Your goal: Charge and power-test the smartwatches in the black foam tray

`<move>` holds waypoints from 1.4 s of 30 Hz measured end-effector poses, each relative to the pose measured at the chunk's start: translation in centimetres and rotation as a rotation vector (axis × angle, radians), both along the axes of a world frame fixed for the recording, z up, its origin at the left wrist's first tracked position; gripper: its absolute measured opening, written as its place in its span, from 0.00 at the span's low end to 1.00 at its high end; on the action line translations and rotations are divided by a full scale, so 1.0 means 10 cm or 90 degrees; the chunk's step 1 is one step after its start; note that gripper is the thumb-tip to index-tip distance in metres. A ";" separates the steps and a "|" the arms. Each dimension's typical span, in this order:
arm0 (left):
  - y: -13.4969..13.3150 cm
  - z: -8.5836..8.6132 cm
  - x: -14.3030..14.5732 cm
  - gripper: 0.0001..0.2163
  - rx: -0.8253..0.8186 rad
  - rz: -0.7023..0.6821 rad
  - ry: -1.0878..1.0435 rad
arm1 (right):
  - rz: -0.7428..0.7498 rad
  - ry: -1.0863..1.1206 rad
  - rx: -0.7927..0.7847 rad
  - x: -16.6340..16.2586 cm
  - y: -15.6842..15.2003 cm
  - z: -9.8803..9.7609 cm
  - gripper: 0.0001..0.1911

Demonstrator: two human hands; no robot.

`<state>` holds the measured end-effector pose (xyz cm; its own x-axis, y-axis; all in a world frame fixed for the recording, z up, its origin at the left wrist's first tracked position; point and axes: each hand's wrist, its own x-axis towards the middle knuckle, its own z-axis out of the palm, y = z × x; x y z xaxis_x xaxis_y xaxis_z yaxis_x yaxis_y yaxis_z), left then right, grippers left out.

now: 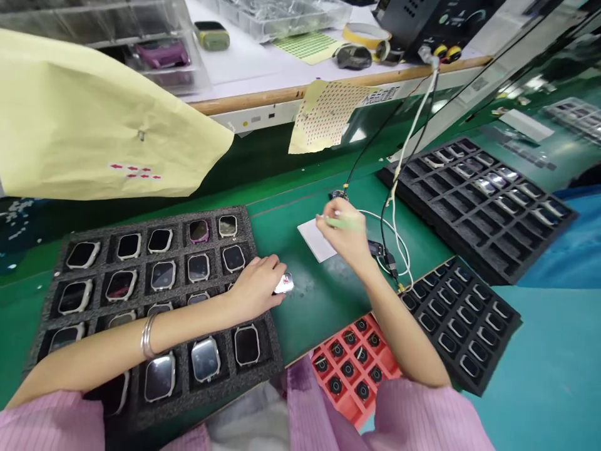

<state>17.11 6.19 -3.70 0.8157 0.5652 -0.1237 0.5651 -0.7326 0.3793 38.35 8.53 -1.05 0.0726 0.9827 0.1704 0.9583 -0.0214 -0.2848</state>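
My left hand (257, 287) is closed on a smartwatch case (284, 283), its shiny silvery face with a small red mark turned up. This hand is at the right edge of a dark foam tray (178, 250), where several smartwatches sit face up in square pockets. My right hand (346, 233) is raised over the green bench with its fingers pinched. A blurred pale green strip (345, 222) shows across the fingers, and its exact kind is unclear. Just left of that hand lies a white pad (317, 240), partly covered by it.
White and black cables (397, 181) hang down to the bench on the right. Beyond them are a large black tray (479, 200) and a smaller black tray (464, 319) of watch parts. A red tray (347, 401) holds round black parts near my lap. Yellow sheets (113, 119) hang off the shelf.
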 end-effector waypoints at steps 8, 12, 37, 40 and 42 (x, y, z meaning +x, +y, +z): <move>-0.02 -0.05 0.02 0.13 0.022 0.013 0.007 | -0.023 0.757 -0.119 -0.37 -0.87 -0.34 0.12; -0.02 -0.06 0.02 0.13 0.016 0.027 0.014 | -0.037 0.751 -0.143 -0.46 -0.85 -0.45 0.15; -0.02 -0.06 0.05 0.12 0.040 0.025 0.028 | -0.059 0.547 -0.051 -0.59 -0.87 -0.54 0.09; -0.02 -0.05 0.05 0.12 0.048 0.026 0.016 | -0.062 0.550 -0.042 -0.58 -0.88 -0.55 0.09; -0.02 -0.05 0.04 0.12 0.053 0.022 0.007 | -0.066 0.551 -0.036 -0.58 -0.88 -0.55 0.09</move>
<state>17.53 5.95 -4.24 0.7941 0.6020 -0.0831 0.5945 -0.7412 0.3116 32.59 -0.26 -6.58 0.2435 0.9693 -0.0340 0.3988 -0.1320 -0.9075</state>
